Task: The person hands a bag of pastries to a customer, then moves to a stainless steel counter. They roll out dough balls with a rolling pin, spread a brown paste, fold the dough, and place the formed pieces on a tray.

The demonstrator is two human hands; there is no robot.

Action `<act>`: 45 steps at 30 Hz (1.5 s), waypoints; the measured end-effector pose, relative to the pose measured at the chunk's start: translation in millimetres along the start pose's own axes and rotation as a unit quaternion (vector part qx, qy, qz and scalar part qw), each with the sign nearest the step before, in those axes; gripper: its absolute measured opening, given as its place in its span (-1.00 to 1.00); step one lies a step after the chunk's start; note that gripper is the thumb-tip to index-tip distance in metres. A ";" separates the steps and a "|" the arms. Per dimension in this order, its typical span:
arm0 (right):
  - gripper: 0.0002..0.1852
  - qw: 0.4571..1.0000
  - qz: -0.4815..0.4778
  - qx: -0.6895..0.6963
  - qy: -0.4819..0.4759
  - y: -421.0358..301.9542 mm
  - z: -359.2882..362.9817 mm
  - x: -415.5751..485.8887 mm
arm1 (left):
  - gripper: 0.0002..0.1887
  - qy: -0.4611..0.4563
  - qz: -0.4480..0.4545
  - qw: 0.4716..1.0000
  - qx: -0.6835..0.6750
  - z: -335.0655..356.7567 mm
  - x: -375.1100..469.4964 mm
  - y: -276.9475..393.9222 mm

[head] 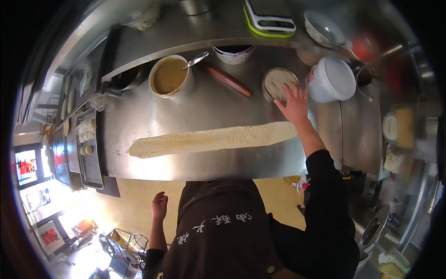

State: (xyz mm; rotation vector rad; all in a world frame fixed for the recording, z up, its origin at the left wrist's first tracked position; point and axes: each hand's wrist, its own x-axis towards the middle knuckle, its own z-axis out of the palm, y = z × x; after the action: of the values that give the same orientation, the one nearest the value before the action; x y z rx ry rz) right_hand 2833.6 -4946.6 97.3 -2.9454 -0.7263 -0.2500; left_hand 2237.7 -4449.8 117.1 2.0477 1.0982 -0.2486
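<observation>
A long, flat strip of dough lies across the steel worktable, its upper surface speckled brown toward the left. Beyond its right end, my right hand reaches over a round bowl of pale, flour-like powder. The fingers are spread, with their tips over the powder; whether they touch it I cannot tell. My left hand hangs below the table's front edge, away from the dough. Its fingers are loosely bent, and its palm is hidden. A reddish-brown rolling pin rests left of the powder bowl.
A tub of brown paste holds a metal spoon. Right of the powder stands a lidded white bucket. A kitchen scale sits on the raised shelf behind. Dough pieces occupy part of a metal tray at left.
</observation>
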 end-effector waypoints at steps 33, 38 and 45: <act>-0.13 0.990 0.019 0.141 0.001 -492.5 78.9 -153.0 | -0.53 -0.108 -0.099 0.989 0.017 -176.6 -0.3 -318.3; -0.06 0.977 -0.076 0.177 -0.088 -676.6 86.8 -124.4 | -0.53 -0.063 -0.182 0.981 -0.013 -213.0 -47.2 -376.1; -0.13 0.939 -0.209 0.241 -0.126 -837.5 99.5 -115.5 | -0.51 -0.058 -0.231 0.968 -0.081 -205.1 -104.5 -420.0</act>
State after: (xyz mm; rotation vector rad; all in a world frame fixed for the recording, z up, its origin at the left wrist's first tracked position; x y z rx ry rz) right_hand 2353.7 -4247.3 24.8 -2.3551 -1.2413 0.2520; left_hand 1812.1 -4233.7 77.7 1.5920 1.4609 -0.4882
